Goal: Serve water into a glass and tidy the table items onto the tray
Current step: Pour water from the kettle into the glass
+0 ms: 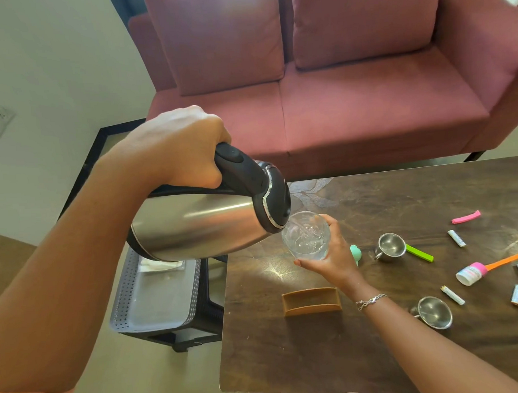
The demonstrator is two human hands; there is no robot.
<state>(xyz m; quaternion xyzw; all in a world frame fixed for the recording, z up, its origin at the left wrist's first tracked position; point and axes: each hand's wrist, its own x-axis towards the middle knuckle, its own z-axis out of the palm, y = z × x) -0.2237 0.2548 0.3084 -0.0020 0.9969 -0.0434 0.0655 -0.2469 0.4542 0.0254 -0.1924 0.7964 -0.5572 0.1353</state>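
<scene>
Left grip tilts kettle over glass in right grip.

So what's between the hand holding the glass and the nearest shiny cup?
In the head view, a small mint-green thing lies on the table there, partly hidden behind the right hand.

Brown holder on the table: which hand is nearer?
Right. The right hand, holding the glass, is just beyond the brown holder; the left hand grips the kettle handle, much farther up and to the left.
</scene>
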